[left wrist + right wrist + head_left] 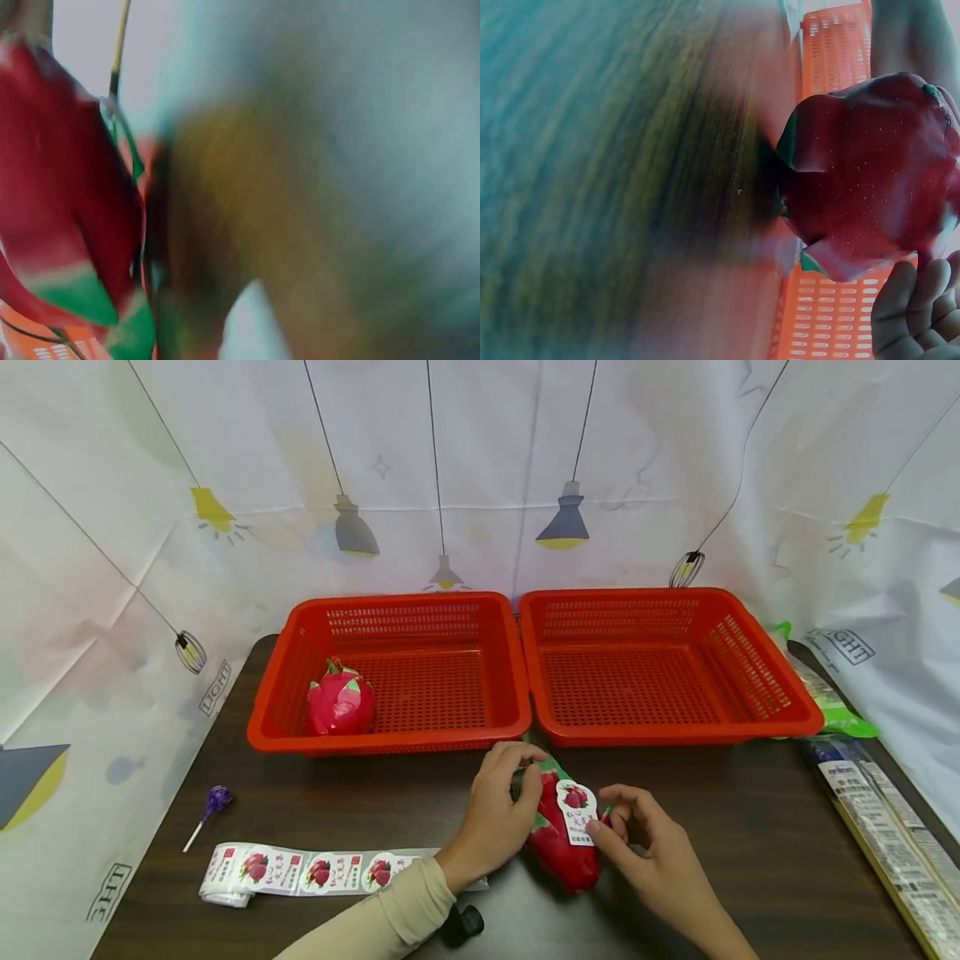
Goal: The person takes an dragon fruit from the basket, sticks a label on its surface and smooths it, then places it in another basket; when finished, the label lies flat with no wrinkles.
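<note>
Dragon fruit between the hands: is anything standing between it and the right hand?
Only the white sticker on the dragon fruit; the right hand seems to touch the sticker's edge. Nothing else visible separates hand and fruit.

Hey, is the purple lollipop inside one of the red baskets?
No, the purple lollipop lies on the dark table, in front of the left red basket.

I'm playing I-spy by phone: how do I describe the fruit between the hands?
Find the two red plastic mesh baskets side by side on the dark brown table. Just in front of them, between a left hand and a right hand, lies a deep-red dragon fruit with green-tipped scales. Unlike the pink dragon fruit inside the left basket, it shows a white sticker printed with fruit.
</note>
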Available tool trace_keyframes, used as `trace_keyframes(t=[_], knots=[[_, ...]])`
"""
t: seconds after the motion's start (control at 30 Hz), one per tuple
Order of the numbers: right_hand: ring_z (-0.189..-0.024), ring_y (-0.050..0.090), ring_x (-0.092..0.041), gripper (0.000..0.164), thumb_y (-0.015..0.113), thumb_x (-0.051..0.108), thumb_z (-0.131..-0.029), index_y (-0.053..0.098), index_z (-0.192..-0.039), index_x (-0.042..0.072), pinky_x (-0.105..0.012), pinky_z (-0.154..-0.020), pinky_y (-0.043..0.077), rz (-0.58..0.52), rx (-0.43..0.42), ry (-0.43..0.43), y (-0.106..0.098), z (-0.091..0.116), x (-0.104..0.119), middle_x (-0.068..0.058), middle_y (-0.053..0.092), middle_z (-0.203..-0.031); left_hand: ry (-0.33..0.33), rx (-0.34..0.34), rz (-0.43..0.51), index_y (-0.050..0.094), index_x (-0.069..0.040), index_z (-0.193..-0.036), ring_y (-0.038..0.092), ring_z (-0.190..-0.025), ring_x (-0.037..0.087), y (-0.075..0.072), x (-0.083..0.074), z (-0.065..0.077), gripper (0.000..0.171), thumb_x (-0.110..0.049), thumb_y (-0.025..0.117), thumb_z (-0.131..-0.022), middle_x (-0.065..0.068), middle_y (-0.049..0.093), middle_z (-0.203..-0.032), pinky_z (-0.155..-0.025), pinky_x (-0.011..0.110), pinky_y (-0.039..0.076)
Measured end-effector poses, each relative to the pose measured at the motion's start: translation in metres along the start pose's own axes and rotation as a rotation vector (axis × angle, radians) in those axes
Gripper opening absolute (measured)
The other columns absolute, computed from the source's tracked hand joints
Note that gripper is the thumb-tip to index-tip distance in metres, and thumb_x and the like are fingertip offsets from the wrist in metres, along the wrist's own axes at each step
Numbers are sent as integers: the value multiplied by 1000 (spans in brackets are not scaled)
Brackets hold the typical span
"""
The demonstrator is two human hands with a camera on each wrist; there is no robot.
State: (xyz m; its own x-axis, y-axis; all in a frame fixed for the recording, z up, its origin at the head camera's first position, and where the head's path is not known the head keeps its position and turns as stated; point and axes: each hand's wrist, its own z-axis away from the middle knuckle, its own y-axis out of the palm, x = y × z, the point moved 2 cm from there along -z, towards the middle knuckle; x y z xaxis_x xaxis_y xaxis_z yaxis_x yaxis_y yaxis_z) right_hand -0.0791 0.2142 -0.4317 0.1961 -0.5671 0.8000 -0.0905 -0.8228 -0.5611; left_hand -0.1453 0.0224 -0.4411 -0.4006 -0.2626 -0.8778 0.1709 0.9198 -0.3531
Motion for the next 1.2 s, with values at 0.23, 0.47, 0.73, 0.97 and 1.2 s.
trace_keyframes(t=[0.23,0.47,0.73,0.97,1.2], knots=[[-65,49,-4,31,73,14,-95,63,-125,13,-25,-54,41,39,-7,35,-8,2,-1,4,49,-81,-312,194,120,9,-27,-164,19,-156,30,8,-7,37,111,-62,75,-82,4,10,-171,-118,66,30],[-68,52,-5,31,73,19,-95,65,-124,12,-25,-55,43,37,15,103,-10,6,-2,2,50,-82,-437,250,191,-6,-28,-164,10,-158,37,31,-5,46,134,-63,85,-72,5,-7,-173,-119,64,31],[-65,52,-5,28,71,16,-96,66,-124,14,-24,-55,43,8,-2,86,-9,6,-2,4,52,-81,-487,228,312,-1,-24,-163,33,-145,29,34,-5,45,122,-45,85,-79,5,20,-166,-113,51,45],[-84,68,-8,29,55,14,-106,62,-134,12,-20,-78,56,-391,-179,240,-48,-1,-36,5,68,-93,-501,214,346,0,-23,-164,38,-140,24,33,-4,47,119,-42,84,-80,2,32,-157,-104,39,53],[-96,67,-18,22,59,23,-104,64,-123,13,-32,-87,60,-1337,-468,501,-121,-16,-106,-4,67,-102,-515,206,353,0,-21,-164,38,-140,25,31,-2,50,120,-43,84,-81,1,31,-159,-103,37,53]])
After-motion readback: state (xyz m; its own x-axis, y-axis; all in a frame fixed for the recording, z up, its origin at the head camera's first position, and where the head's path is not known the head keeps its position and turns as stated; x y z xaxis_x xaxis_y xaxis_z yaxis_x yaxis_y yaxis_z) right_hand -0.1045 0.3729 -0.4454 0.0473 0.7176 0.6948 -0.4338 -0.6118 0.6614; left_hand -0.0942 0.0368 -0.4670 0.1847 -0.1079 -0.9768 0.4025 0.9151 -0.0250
